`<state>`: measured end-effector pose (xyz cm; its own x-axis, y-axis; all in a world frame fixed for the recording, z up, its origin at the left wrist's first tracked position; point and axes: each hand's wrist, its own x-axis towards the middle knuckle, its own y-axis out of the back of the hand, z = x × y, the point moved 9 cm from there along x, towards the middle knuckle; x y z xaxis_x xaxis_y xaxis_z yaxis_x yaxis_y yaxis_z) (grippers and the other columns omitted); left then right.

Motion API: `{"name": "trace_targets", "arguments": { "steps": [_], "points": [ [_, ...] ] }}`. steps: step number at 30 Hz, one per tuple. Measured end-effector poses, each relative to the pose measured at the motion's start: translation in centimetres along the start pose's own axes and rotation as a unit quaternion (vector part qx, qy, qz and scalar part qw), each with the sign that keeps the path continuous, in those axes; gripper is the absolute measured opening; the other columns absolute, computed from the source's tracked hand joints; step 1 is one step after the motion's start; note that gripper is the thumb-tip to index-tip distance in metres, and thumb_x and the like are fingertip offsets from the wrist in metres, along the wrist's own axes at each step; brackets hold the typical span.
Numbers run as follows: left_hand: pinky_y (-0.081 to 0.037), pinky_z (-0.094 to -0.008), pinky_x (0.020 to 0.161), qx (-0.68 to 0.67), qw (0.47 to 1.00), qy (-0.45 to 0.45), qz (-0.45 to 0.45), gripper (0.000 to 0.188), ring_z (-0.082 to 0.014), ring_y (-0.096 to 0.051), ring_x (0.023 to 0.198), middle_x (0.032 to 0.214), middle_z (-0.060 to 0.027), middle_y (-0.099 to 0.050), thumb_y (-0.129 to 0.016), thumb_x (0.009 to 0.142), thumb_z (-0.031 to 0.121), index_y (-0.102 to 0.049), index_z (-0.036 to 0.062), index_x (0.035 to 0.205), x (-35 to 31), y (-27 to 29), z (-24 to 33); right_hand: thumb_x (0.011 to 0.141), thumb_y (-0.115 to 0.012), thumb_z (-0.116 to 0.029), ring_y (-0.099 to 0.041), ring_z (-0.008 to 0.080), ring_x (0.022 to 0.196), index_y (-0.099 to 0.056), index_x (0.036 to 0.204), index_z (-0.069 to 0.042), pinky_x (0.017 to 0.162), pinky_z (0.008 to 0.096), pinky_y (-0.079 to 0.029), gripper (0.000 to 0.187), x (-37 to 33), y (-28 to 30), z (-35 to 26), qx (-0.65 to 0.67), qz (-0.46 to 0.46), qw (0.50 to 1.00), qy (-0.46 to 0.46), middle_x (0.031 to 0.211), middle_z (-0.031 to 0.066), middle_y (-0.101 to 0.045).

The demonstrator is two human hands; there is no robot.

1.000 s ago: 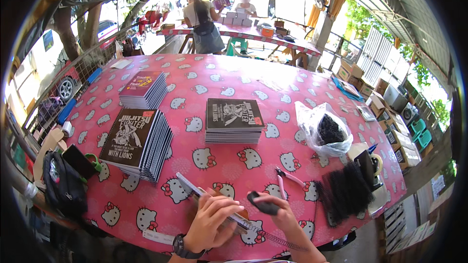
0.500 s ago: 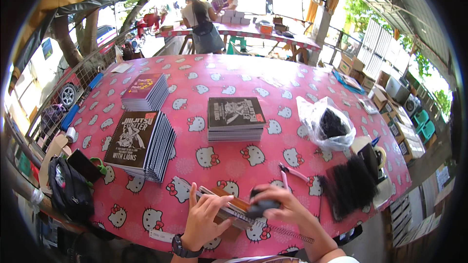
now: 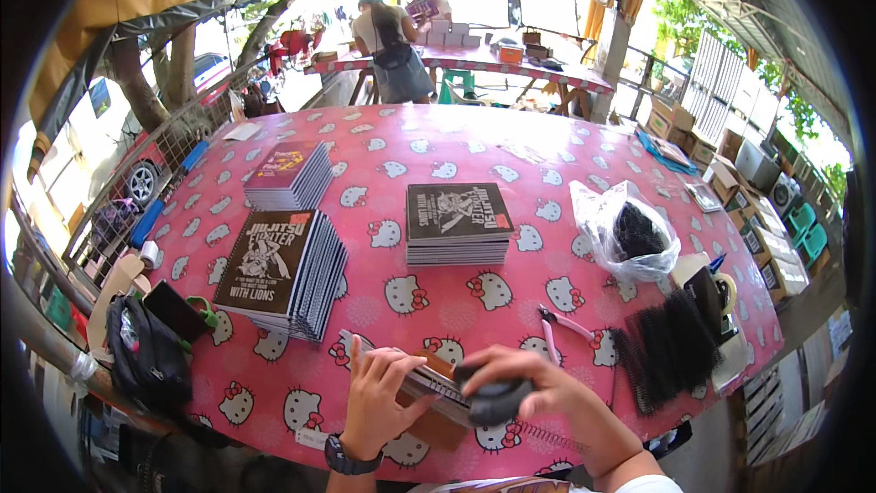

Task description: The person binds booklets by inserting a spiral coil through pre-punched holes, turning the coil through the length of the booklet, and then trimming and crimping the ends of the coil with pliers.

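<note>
At six o'clock on the pink table (image 3: pixel 547 151), the left hand (image 3: pixel 381 397) presses flat, fingers spread, on a thin booklet (image 3: pixel 415 382). The right hand (image 3: pixel 538 385) is closed around a dark tool (image 3: pixel 495 399) at the booklet's edge. A stack of black books (image 3: pixel 456 222) sits at twelve o'clock from the hands, another stack (image 3: pixel 278 269) at ten.

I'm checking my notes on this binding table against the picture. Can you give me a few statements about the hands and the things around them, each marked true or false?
1. The left hand lies flat on a booklet at the near table edge. True.
2. The right hand is empty. False: it holds a dark tool in its grip, at the booklet's edge.
3. Three stacks of booklets stand on the pink tablecloth. True.
4. The clear plastic bag lies to the person's left. False: it lies to the right, beyond the black binding combs.
5. The pink-handled pliers are in the left hand. False: they lie on the cloth.
</note>
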<state>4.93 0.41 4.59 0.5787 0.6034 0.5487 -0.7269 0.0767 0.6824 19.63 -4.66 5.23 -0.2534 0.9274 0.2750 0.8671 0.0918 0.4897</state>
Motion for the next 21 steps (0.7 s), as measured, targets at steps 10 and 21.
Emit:
{"name": "trace_targets", "arguments": {
  "steps": [10,21],
  "points": [
    [-0.018,-0.0543,0.109,-0.028,0.999,0.02,0.004,0.063,-0.0242,-0.054,0.096,0.096,-0.004,-0.057,-0.079,0.06,0.016,-0.051,0.0113,0.116,0.4,0.2,-0.3,0.074,-0.064,-0.057,-0.052,0.0329,0.106,-0.063,0.106,-0.005,0.091,0.0416,-0.04,0.06,1.5,-0.4,0.7,-0.042,-0.03,0.999,-0.016,0.111,0.0187,-0.055],
    [-0.021,-0.0495,0.109,-0.038,0.999,0.009,0.016,0.065,-0.0236,-0.056,0.095,0.094,-0.0049,-0.057,-0.079,0.06,0.017,-0.052,0.0122,0.119,0.1,0.1,-0.6,0.076,-0.063,-0.05,-0.052,0.0258,0.103,-0.062,0.103,-0.003,0.089,0.0378,-0.04,0.053,1.7,-1.0,4.0,-0.002,0.041,0.998,-0.052,0.108,0.0143,-0.056]
  ]
}}
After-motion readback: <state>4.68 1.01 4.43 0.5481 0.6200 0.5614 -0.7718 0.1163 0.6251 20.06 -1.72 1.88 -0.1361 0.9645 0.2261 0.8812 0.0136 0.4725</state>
